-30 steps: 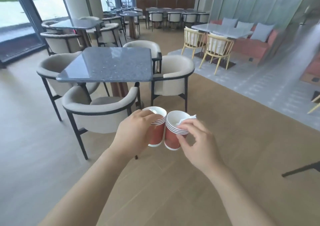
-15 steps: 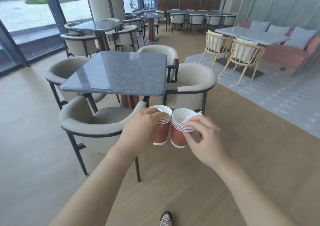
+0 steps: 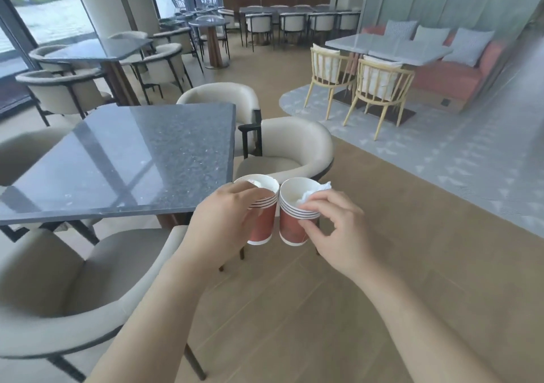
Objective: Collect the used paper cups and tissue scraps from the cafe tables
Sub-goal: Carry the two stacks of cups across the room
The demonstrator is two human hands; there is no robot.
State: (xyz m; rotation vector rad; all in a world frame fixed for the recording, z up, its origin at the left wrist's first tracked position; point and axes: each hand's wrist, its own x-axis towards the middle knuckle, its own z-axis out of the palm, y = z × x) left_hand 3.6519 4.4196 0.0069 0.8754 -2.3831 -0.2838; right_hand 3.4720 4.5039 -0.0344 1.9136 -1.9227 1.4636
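Gripping a stack of paper cups (image 3: 266,221), the left hand (image 3: 223,223) curls its fingers (image 3: 247,190) round the red-brown wall below the white, ringed rims. Crumpled tissue (image 3: 257,183) lies inside the top cup. Just beside it, rim by rim, a second stack (image 3: 291,226) is pinched at lip and side by the right hand (image 3: 338,229), whose forefinger pins a white tissue wad (image 3: 312,196) against the rim. Both stacks are upright in the air above the wood-plank floor (image 3: 294,309).

Lower left stands a rounded cream tub chair (image 3: 73,279) on thin dark legs. Beyond it is a square, glossy, speckled dark stone surface (image 3: 132,159). Another cream chair (image 3: 294,144) stands behind the cups, its seat partly hidden by them. Farther off are grey patterned carpet (image 3: 441,153), pale yellow spindle-back chairs (image 3: 379,88) and a coral sofa (image 3: 459,73).
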